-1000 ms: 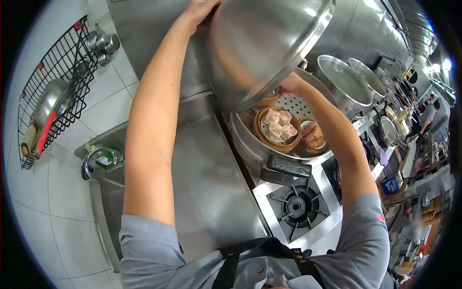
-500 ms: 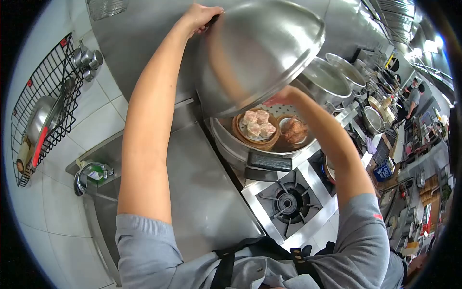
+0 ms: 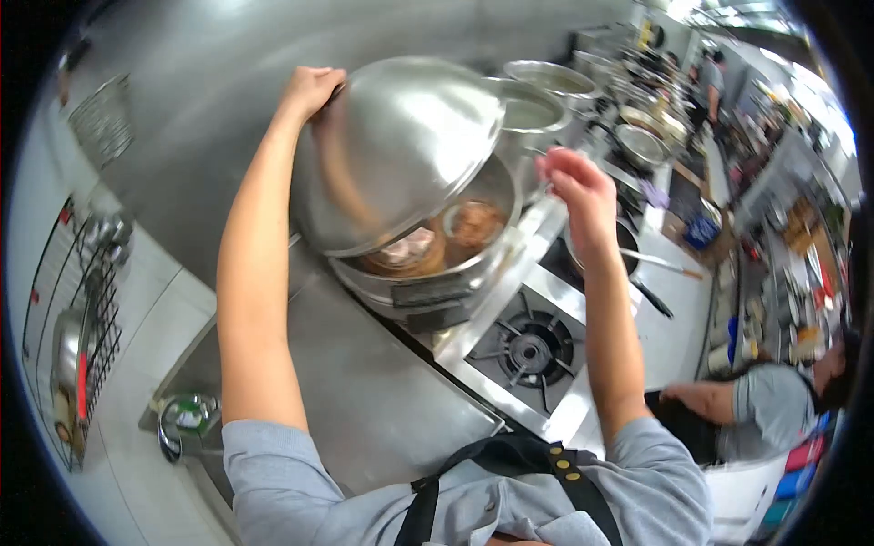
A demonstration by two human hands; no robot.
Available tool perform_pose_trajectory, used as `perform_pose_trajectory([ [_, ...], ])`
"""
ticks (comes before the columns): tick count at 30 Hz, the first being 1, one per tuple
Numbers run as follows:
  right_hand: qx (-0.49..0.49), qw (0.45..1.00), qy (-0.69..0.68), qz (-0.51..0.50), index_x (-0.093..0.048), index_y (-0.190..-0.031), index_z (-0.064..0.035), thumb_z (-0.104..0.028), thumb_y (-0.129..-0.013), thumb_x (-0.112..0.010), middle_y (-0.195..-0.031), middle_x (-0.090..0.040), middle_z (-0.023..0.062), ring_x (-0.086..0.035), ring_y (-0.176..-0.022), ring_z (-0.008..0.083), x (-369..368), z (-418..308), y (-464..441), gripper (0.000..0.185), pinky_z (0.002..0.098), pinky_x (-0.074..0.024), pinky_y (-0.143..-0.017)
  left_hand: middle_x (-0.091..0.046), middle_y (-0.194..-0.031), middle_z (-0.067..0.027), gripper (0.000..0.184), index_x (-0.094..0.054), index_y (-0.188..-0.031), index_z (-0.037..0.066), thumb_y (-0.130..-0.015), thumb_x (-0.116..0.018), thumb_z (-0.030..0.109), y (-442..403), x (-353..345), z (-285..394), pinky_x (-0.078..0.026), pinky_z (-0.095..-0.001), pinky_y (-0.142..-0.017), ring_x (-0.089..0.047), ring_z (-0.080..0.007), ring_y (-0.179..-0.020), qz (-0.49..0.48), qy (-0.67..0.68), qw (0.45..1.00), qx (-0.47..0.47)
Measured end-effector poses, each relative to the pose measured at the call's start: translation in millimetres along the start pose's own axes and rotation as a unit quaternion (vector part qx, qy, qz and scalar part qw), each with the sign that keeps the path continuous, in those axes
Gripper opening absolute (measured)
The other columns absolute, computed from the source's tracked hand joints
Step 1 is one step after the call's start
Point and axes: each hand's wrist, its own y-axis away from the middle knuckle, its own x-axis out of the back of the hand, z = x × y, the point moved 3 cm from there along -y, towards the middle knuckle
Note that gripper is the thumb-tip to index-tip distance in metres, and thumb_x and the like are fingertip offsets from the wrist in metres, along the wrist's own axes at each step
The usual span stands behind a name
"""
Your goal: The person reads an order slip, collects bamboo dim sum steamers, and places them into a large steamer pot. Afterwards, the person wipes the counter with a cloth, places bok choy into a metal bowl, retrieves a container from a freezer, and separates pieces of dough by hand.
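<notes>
My left hand point(image 3: 312, 91) is closed around the dark handle of a large domed metal lid point(image 3: 410, 136). The lid is tilted over a big steamer pot point(image 3: 364, 282), covering its rear and left part. Through the gap I see a bamboo steamer basket point(image 3: 410, 266) with pale dumplings point(image 3: 408, 246), partly hidden by the lid. Beside it sits a small dish of reddish-brown food point(image 3: 475, 223). My right hand point(image 3: 581, 187) is raised to the right of the pot, slightly blurred, its fingers loosely bent and apart, with nothing visible in them.
A gas burner point(image 3: 530, 350) is in front of the pot. More large pots point(image 3: 530, 109) stand behind it, and a pan point(image 3: 628, 250) lies to the right. A person point(image 3: 769, 409) in a grey shirt is close at my right. A wire rack point(image 3: 77, 337) hangs on the left wall.
My right hand has come out of the pot and moved right. The lid is lower over the pot and now hides part of the dumplings. The view has turned, bringing a nearby person into sight.
</notes>
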Motion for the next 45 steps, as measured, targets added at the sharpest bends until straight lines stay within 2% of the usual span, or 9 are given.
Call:
perform_pose_trajectory([
  [12,-0.58,0.786,-0.032,0.213,-0.057,-0.113,-0.0045,-0.012,-0.083,-0.059,-0.084,-0.063,0.0108,-0.062,-0.07,0.017,183,58,573,0.031,0.0275,-0.052,-0.058,-0.049,-0.126,-0.0213,0.052,-0.052,-0.124,0.002,-0.086,-0.055,0.037,30,-137,94,-0.037,-0.0423,-0.097,-0.047,-0.0364,-0.116,-0.11,-0.547,0.82,-0.13],
  [15,-0.407,0.702,-0.409,0.418,-0.048,-0.12,-0.0018,-0.012,-0.089,-0.055,-0.104,-0.06,0.0214,-0.065,-0.084,0.0265,210,63,677,0.034,0.0284,-0.0563,-0.065,-0.05,-0.121,-0.0169,0.044,-0.053,-0.12,0.001,-0.08,-0.063,0.015,129,-188,160,-0.038,-0.0368,-0.096,-0.05,-0.0286,-0.112,-0.201,-0.015,0.917,-0.343],
  [21,-0.524,0.634,-0.334,0.46,-0.055,-0.101,0.0041,-0.017,-0.091,-0.048,-0.105,-0.061,0.026,-0.063,-0.095,0.0307,283,124,801,0.024,0.0361,-0.0572,-0.07,-0.062,-0.102,-0.0084,0.048,-0.053,-0.125,0.008,-0.08,-0.068,0.013,582,-370,306,-0.05,-0.0276,-0.074,-0.061,-0.0147,-0.09,-0.85,0.099,0.482,-0.187],
  [24,-0.673,0.596,0.361,0.25,-0.063,-0.101,0.0014,-0.033,-0.079,-0.059,-0.1,-0.064,0.0236,-0.064,-0.089,0.0336,352,148,837,0.041,0.0401,-0.0534,-0.072,-0.063,-0.111,-0.0146,0.056,-0.054,-0.126,0.012,-0.077,-0.069,0.034,729,-490,278,-0.049,-0.036,-0.08,-0.063,-0.0269,-0.092,-0.789,0.0,0.523,-0.322],
  [32,-0.597,0.765,0.241,0.011,-0.063,-0.108,-0.0067,-0.031,-0.074,-0.059,-0.105,-0.064,0.0177,-0.062,-0.091,0.0352,463,105,964,0.042,0.0436,-0.0475,-0.079,-0.052,-0.125,-0.0204,0.054,-0.051,-0.127,0.006,-0.084,-0.057,0.04,907,-656,282,-0.039,-0.038,-0.096,-0.052,-0.0286,-0.113,-0.879,-0.14,0.375,-0.259],
  [36,-0.695,0.648,0.26,0.172,-0.068,-0.092,-0.0047,-0.033,-0.072,-0.06,-0.094,-0.065,0.0214,-0.063,-0.082,0.0358,490,68,1027,0.036,0.0436,-0.0497,-0.074,-0.049,-0.128,-0.0219,0.056,-0.051,-0.126,0.004,-0.086,-0.054,0.043,1006,-743,332,-0.036,-0.0392,-0.099,-0.05,-0.0292,-0.116,-0.83,-0.182,0.488,-0.198],
  [39,-0.615,0.643,0.178,0.42,-0.067,-0.091,-0.0029,-0.023,-0.067,-0.067,-0.083,-0.066,0.0141,-0.062,-0.073,0.0253,565,-15,1022,0.031,0.0371,-0.0499,-0.07,-0.059,-0.113,-0.0229,0.041,-0.066,-0.096,-0.001,-0.078,-0.057,0.034,1069,-747,483,-0.045,-0.0432,-0.084,-0.059,-0.0344,-0.1,-0.745,-0.208,0.081,-0.628],
  [42,-0.518,0.618,0.134,0.576,-0.062,-0.1,-0.005,-0.013,-0.069,-0.069,-0.085,-0.062,0.0049,-0.058,-0.076,0.016,664,-100,1025,0.032,0.031,-0.0491,-0.065,-0.05,-0.13,-0.0161,0.06,-0.051,-0.127,0.012,-0.07,-0.067,0.023,1101,-734,617,-0.032,-0.0628,-0.096,-0.042,-0.0381,-0.123,-0.654,-0.323,0.324,-0.603],
  [45,-0.393,0.57,0.044,0.721,-0.06,-0.104,-0.0046,-0.008,-0.074,-0.066,-0.092,-0.063,0.0067,-0.061,-0.083,0.0174,741,-181,1028,0.03,0.0323,-0.0507,-0.067,-0.048,-0.134,-0.0117,0.054,-0.059,-0.119,0.012,-0.066,-0.071,0.018,1147,-766,692,-0.029,-0.0649,-0.096,-0.038,-0.0375,-0.127,-0.629,-0.371,0.272,-0.627],
])
